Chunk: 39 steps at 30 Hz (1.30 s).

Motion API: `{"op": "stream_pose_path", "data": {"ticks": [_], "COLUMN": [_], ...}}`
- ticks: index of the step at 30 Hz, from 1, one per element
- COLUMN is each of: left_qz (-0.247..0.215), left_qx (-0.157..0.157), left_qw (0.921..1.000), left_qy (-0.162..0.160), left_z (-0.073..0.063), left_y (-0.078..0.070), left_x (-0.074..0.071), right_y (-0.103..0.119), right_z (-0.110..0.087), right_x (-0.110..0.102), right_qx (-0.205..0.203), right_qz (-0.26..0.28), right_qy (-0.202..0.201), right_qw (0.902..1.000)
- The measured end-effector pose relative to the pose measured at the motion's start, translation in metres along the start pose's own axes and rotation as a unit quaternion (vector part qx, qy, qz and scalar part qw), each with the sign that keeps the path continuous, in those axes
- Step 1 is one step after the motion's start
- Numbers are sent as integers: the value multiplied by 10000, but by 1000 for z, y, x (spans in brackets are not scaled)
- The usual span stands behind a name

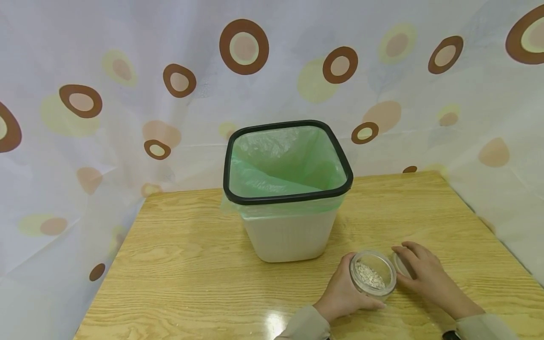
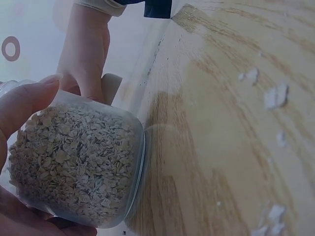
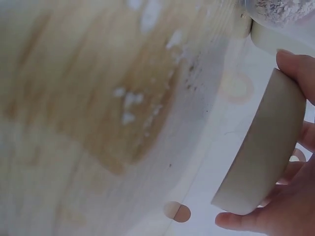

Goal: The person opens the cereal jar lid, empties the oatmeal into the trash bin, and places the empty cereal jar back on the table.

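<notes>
A clear glass jar (image 1: 379,294) stands with its top uncovered near the front right of the table, oat flakes (image 1: 369,276) inside. My left hand (image 1: 343,293) grips the jar from its left side, the thumb along the near side. In the left wrist view the oats (image 2: 78,157) show through the wall. Just right of the jar, my right hand (image 1: 427,276) holds a pale round lid (image 1: 403,267) by its edge. In the right wrist view the lid (image 3: 268,142) appears beige and thick, between thumb and fingers. Its contact with the table cannot be told.
Behind and left of the hands stands a white bin (image 1: 289,238) with a black rim (image 1: 293,197) and a green plastic liner (image 1: 276,163). The wooden table (image 1: 182,274) meets a patterned sheet (image 1: 280,99) at its back and sides.
</notes>
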<state>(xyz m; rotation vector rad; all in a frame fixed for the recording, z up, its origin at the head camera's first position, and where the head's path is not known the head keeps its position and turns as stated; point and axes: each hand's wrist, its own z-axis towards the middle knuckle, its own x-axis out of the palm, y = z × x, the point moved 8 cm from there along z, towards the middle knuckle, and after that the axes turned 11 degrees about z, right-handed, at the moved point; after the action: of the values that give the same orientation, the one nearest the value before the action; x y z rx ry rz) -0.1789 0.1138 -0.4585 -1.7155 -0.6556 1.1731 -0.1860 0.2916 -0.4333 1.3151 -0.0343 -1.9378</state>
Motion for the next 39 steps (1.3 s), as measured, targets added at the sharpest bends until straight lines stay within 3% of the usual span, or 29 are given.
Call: {"op": "stream_pose_path", "data": {"ticks": [27, 39], "left_qz": [-88, -71], "left_qx": [-169, -206], "left_qw": [9998, 9997], "left_qy": [-68, -81], "left_z": [0, 0], "left_y": [3, 3], "left_x": [1, 1], "right_y": [-1, -8], "right_z": [1, -4], "right_x": [13, 22], "right_qx": [294, 791], "right_qz": [-153, -106], "right_qy": [582, 1151], "right_qw": [9978, 9901]}}
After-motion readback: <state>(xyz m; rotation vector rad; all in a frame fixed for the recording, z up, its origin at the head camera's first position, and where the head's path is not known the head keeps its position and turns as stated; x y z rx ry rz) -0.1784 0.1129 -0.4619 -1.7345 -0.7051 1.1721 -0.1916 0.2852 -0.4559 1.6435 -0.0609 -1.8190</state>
